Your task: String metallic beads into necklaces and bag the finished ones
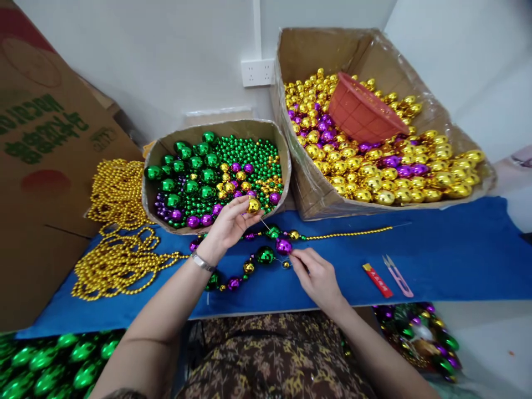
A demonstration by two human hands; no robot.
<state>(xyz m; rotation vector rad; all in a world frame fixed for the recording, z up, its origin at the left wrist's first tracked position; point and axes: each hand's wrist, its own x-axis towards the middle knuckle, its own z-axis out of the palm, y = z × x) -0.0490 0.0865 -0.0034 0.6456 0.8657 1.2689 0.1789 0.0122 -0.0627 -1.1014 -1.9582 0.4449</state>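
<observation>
My left hand (233, 221) is closed on a shiny gold bead (253, 205), held over the front rim of the smaller box. A thin needle or wire (266, 224) runs down from beside that hand. My right hand (315, 275) pinches at a purple bead (284, 246) a little lower and to the right. Below and left of it curves a bead strand with a large green bead (265, 255) and smaller gold, purple and green ones. A small gold bead (286, 265) hangs on a thread loop near my right fingertips.
Behind my hands stands a box (146, 208) of green, purple and gold beads. A larger carton (311, 208) holds gold and purple beads and a red basket (361, 113). Gold bead chains (112, 266) lie left. Pink snips (398, 277) and a red packet (377, 280) lie right on blue cloth.
</observation>
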